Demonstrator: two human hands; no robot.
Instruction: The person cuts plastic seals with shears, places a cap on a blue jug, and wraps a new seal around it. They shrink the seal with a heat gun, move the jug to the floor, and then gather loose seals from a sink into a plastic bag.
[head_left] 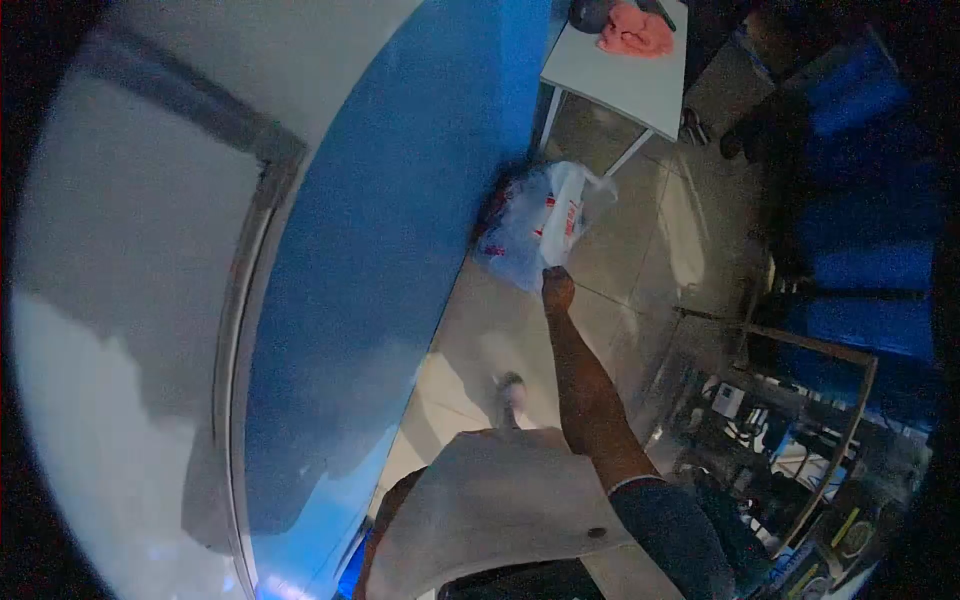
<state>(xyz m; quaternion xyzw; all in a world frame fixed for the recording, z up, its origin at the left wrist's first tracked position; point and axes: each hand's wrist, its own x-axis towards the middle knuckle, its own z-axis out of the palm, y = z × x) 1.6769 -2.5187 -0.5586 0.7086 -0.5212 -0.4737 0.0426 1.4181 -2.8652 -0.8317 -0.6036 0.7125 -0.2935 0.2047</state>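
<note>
My right hand (558,290) is closed in a fist around the edge of a plastic bag (520,225), with the arm stretched out ahead of me. The bag is translucent white with red printing, and it hangs bunched beside the foot of the blue wall. What lies inside it cannot be made out. Of my left arm only a strip shows at the lower left, beside the light apron-like garment (490,500) on my front; the left hand itself is out of sight.
A blue-and-white wall (380,230) runs along my left. Ahead stands a white table (620,85) bearing a crumpled salmon-coloured cloth (637,30) and a dark round object (590,14). To the right, a metal-framed case (870,375) holds several small items. Tiled floor (610,260) lies between.
</note>
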